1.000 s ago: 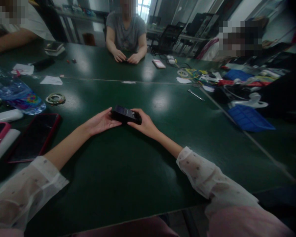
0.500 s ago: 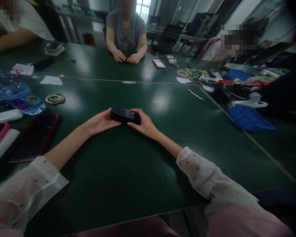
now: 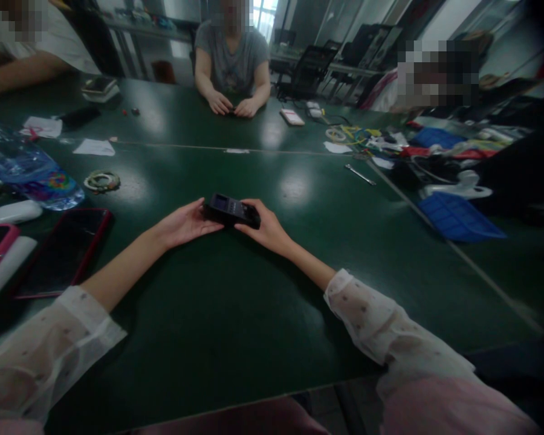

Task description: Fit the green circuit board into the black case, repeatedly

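Note:
A small black handheld device [image 3: 231,210] with a little screen and a row of buttons lies between my hands, just above or on the dark green table [image 3: 236,302]. My left hand [image 3: 187,226] grips its left end, the thumb along the near top corner and the fingers underneath. Around its right end my right hand [image 3: 266,226] is closed, with the fingers over the far side and the thumb at the near edge. The device's underside is hidden. To the left of my left forearm lies a phone in a red case [image 3: 66,252].
A water bottle [image 3: 31,166], a white case [image 3: 18,211] and a bracelet [image 3: 102,180] are at left. A wrench [image 3: 359,174], a blue tray [image 3: 460,216] and tangled cables [image 3: 358,136] lie at right. Across the table sits a person in a grey shirt [image 3: 233,54]; others sit at both sides.
My hands and the device stay almost in place. At the far right, the other person's head has shifted slightly.

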Motion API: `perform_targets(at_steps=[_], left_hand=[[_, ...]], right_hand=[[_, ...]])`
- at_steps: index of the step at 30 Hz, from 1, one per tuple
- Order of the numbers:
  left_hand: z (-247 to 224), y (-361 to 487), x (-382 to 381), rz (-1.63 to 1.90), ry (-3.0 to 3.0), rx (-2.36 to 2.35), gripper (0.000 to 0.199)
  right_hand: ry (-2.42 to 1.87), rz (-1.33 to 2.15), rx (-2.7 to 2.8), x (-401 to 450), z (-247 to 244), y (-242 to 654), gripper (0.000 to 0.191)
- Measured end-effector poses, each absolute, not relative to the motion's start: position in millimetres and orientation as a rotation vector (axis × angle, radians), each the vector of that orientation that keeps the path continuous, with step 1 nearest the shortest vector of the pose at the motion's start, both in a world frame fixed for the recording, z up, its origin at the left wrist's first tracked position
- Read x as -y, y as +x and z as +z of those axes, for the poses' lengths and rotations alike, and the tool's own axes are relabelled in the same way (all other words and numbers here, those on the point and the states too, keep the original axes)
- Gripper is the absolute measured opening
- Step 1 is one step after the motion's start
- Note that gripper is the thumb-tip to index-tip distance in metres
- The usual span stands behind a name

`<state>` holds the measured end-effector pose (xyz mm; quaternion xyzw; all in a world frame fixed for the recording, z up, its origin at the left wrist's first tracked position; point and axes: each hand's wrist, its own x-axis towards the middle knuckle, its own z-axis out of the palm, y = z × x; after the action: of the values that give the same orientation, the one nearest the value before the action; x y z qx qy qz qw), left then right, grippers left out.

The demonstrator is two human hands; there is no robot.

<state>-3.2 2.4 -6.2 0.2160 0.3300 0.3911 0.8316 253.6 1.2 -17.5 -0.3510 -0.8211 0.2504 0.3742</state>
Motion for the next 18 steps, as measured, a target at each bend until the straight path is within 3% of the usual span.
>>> perform_targets(at_steps=[18], left_hand=[[-11.3, -7.2, -5.0, 0.831, 0.415, -0.616, 0.029]], right_hand=[[-0.897, 0.649, 2.063, -1.0, -17.0, 253.7, 0.051]])
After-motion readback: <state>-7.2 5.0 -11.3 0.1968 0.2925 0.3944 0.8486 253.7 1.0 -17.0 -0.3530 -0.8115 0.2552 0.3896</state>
